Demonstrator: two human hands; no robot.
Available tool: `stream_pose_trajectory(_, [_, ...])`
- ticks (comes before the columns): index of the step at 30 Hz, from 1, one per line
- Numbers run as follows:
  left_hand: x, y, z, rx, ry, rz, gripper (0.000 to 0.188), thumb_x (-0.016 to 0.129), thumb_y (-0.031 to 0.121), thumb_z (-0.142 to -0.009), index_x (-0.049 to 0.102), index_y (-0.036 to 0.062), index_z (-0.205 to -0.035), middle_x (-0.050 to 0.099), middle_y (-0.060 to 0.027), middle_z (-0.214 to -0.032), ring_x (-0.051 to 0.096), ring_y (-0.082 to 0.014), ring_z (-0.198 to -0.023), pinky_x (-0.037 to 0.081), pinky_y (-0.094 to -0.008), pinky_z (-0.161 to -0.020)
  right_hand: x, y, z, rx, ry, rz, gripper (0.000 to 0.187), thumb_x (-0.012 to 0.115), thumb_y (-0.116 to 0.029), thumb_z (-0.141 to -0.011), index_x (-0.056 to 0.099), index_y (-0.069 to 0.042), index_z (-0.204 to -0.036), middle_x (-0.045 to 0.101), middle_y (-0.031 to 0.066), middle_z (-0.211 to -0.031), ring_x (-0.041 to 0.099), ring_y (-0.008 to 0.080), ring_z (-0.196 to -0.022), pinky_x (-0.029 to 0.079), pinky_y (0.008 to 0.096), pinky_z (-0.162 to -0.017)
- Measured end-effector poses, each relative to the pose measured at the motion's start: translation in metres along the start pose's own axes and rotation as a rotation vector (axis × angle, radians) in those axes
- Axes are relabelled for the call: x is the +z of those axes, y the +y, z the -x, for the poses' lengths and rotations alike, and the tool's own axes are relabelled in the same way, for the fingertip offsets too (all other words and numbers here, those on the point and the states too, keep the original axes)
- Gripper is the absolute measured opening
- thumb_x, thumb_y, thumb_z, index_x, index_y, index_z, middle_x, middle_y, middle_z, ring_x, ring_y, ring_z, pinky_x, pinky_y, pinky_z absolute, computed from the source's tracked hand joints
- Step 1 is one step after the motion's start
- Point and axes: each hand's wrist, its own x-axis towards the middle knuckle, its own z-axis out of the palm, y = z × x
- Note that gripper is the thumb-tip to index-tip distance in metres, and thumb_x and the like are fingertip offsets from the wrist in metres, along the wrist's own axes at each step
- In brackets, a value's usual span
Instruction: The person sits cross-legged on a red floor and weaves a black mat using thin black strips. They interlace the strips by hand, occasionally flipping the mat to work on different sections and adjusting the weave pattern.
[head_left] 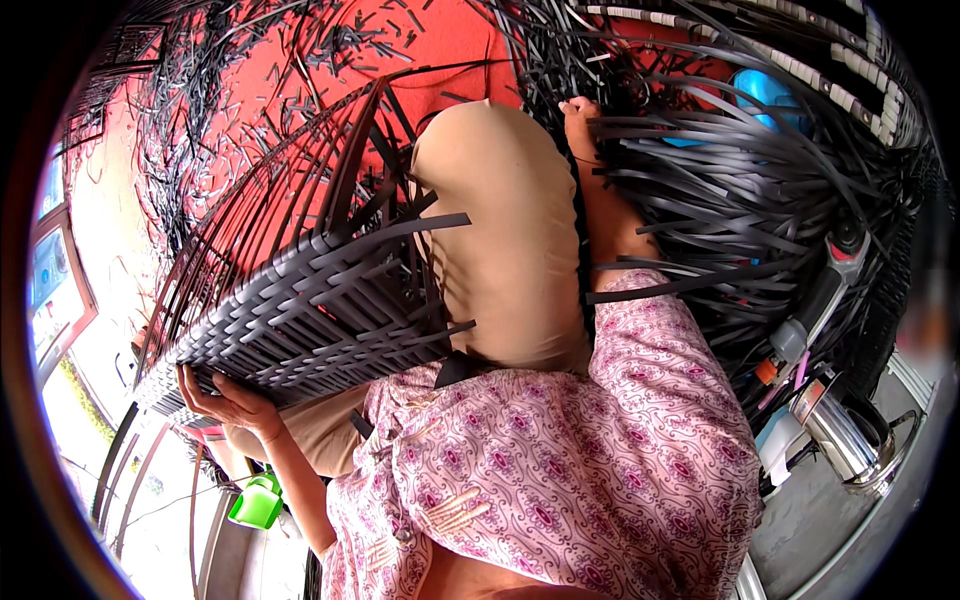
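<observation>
1. Grey plastic strips make up the half-woven basket panel (300,310), which lies tilted across the person's lap on the left of the head view, its loose uprights fanning away toward the far red floor (420,40).
2. Under the panel's near left edge sits the left hand (232,400), palm up, fingers curled against the underside and gripping the woven rim; held so, it seems to prop the panel at an angle that keeps the weave facing the person.
3. No right hand shows; a pink patterned sleeve (620,430) fills the near right, so whether those fingers are open or closed cannot be told.
4. A knee in tan cloth (510,230) rises just right of the panel and touches its loose ends, likely bracing it.
5. Beyond the knee a bare foot (585,125) rests among a heap of loose black strips (760,190), kept within reach on the right.
6. Cut scraps litter the far floor.
7. A green plastic object (257,502) lies near, below the left wrist; a steel vessel (850,430) stands at the right edge.
</observation>
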Motion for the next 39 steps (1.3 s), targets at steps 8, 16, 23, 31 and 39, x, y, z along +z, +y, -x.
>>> stream_pose_trajectory(8, [0.001, -0.010, 0.009, -0.078, -0.008, 0.020, 0.053, 0.048, 0.038, -0.106, 0.050, -0.0025, -0.140, 0.046, -0.0218, -0.143, 0.044, -0.0357, -0.134, 0.032, -0.0490, -0.114, -0.071, -0.156, 0.003, -0.146, 0.053, -0.232, 0.025, 0.079, -0.024, -0.084, 0.073, -0.001, -0.091, 0.071, 0.0155, -0.076, 0.068, 0.0259, -0.071, 0.053, 0.0376, -0.069])
stream_pose_trajectory(16, [0.004, -0.035, 0.007, -0.051, 0.047, 0.112, 0.047, 0.053, 0.029, -0.103, 0.052, 0.0010, -0.141, 0.050, -0.0193, -0.146, 0.044, -0.0352, -0.134, 0.028, -0.0475, -0.115, -0.173, -0.391, 0.031, -0.262, -0.091, -1.086, 0.011, 0.070, -0.006, -0.094, 0.066, 0.002, -0.088, 0.074, 0.0124, -0.084, 0.069, 0.0176, -0.073, 0.056, 0.0297, -0.074])
stream_pose_trajectory(23, [0.005, -0.035, 0.000, -0.069, 0.094, 0.167, 0.043, 0.062, 0.022, -0.098, 0.057, 0.0074, -0.138, 0.053, -0.0128, -0.145, 0.046, -0.0320, -0.135, 0.031, -0.0461, -0.112, -0.312, -0.570, 0.113, -0.875, 0.341, -1.061, 0.020, 0.067, -0.008, -0.092, 0.064, 0.002, -0.074, 0.070, 0.0141, -0.068, 0.061, 0.0191, -0.053, 0.048, 0.0234, -0.056])
stream_pose_trajectory(31, [-0.012, -0.046, 0.010, -0.165, 0.133, 0.517, 0.028, 0.062, 0.018, -0.100, 0.067, 0.0073, -0.125, 0.062, -0.0111, -0.130, 0.056, -0.0261, -0.124, 0.038, -0.0388, -0.107, -0.367, -0.626, 0.272, -1.022, -0.234, -0.377, 0.010, 0.072, -0.006, -0.087, 0.073, 0.002, -0.093, 0.069, 0.0115, -0.082, 0.058, 0.0143, -0.062, 0.044, 0.0256, -0.054])
stream_pose_trajectory(39, [-0.104, 0.066, 0.029, -0.426, -0.250, 1.699, 0.021, 0.061, 0.011, -0.103, 0.067, -0.0034, -0.117, 0.065, -0.0051, -0.104, 0.064, -0.0114, -0.094, 0.051, -0.0248, -0.084, -0.277, -0.538, 0.305, -0.569, -0.958, -0.147, 0.019, 0.067, -0.008, -0.094, 0.071, 0.004, -0.108, 0.072, 0.0114, -0.084, 0.067, 0.0161, -0.067, 0.054, 0.0299, -0.062])
